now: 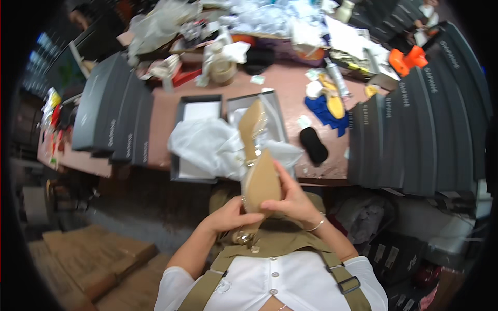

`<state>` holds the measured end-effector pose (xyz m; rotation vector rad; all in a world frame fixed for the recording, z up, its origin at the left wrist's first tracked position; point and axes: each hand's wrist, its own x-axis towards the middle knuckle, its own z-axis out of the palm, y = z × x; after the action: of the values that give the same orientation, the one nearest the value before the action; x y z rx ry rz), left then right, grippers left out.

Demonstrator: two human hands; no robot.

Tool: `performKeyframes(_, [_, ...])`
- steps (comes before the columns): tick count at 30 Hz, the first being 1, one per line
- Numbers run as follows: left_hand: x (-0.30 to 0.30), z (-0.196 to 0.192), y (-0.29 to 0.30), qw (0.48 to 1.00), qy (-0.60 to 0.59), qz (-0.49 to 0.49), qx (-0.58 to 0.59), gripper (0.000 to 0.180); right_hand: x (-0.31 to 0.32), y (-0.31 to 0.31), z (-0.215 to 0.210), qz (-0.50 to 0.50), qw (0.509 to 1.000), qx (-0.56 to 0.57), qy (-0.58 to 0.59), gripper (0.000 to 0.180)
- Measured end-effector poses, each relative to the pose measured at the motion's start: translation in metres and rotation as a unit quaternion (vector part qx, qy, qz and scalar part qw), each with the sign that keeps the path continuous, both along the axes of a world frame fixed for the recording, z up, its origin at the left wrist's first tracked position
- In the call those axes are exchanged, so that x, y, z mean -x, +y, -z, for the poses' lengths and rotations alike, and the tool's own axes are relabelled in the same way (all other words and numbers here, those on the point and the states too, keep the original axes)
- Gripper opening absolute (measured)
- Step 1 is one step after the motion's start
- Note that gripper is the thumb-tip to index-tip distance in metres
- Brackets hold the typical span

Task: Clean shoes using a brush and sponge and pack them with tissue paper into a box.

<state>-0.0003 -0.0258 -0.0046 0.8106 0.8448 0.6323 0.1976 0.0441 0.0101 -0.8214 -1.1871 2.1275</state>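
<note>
A tan heeled shoe (261, 179) is held sole-up between both my hands, just in front of my chest. My left hand (228, 216) grips it from the left near its lower end, where a shiny metal ornament shows. From the right, my right hand (293, 199) wraps over the sole; a thin bracelet sits on that wrist. A second tan shoe (251, 124) lies sole-up in an open grey shoe box (232, 103) on the table, over crumpled white tissue paper (207, 142).
Stacks of dark grey shoe boxes stand at the left (111, 111) and right (415, 129) of the brown table (290, 83). A black pad (314, 145), blue cloth (321, 111), tape roll (223, 70) and clutter lie behind. Cardboard boxes (93, 259) sit on the floor.
</note>
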Motion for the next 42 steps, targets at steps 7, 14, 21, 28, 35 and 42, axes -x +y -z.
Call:
performKeyframes(7, [0.008, -0.005, 0.035, 0.992, -0.117, 0.007, 0.042, 0.050, -0.031, 0.105, 0.010, 0.025, 0.870, -0.379, -0.314, 0.063])
performKeyframes(14, [0.004, -0.002, 0.059, 0.967, -0.249, 0.007, 0.059, 0.058, -0.093, 0.293, 0.078, 0.245, 0.559, -0.471, -0.637, 0.053])
performKeyframes(21, [0.017, 0.020, 0.075, 0.973, -0.217, -0.027, 0.068, 0.053, -0.096, 0.333, 0.098, 0.218, 0.652, -0.464, -0.559, 0.033])
performKeyframes(28, [0.031, 0.019, 0.099, 0.970, -0.228, -0.067, 0.050, 0.049, 0.069, 0.325, -0.002, 0.034, 0.998, -0.012, 0.060, 0.035])
performKeyframes(35, [0.047, 0.029, 0.093, 0.969, -0.223, -0.101, 0.024, 0.044, 0.161, 0.343, -0.014, 0.098, 0.830, -0.521, -0.173, 0.030])
performKeyframes(42, [0.057, 0.031, 0.087, 0.970, -0.211, -0.121, 0.024, 0.039, 0.213, 0.343, 0.016, 0.054, 0.612, -0.732, -0.296, 0.051])
